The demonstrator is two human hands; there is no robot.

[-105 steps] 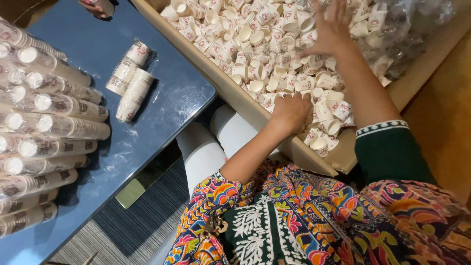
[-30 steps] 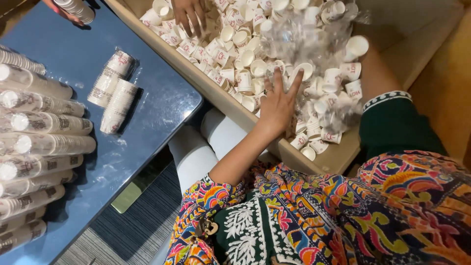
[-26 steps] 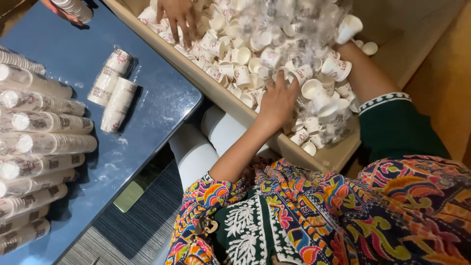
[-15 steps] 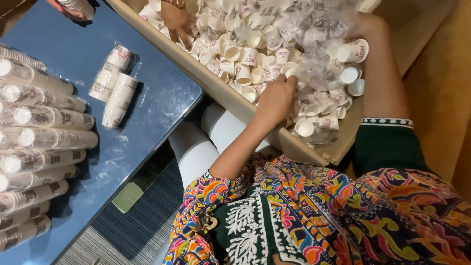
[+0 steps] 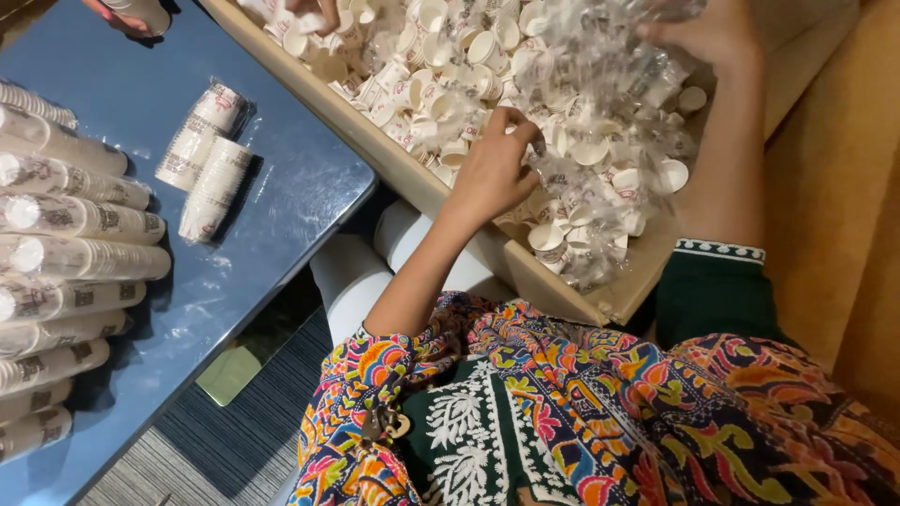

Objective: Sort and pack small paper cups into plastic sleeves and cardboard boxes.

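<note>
Over the near edge of the cardboard box (image 5: 562, 286), the left hand (image 5: 495, 169) pinches clear plastic wrap (image 5: 600, 112) among loose paper cups (image 5: 450, 56). Toward the far right corner, the right hand (image 5: 708, 33) grips the same wrap.

At your twelve o'clock, white paper cups (image 5: 487, 47) with reddish print fill a tan cardboard box (image 5: 553, 281); at nine, a glossy blue table (image 5: 281, 187); at six, your multicoloured floral garment (image 5: 600, 412), white embroidery on dark green
</note>
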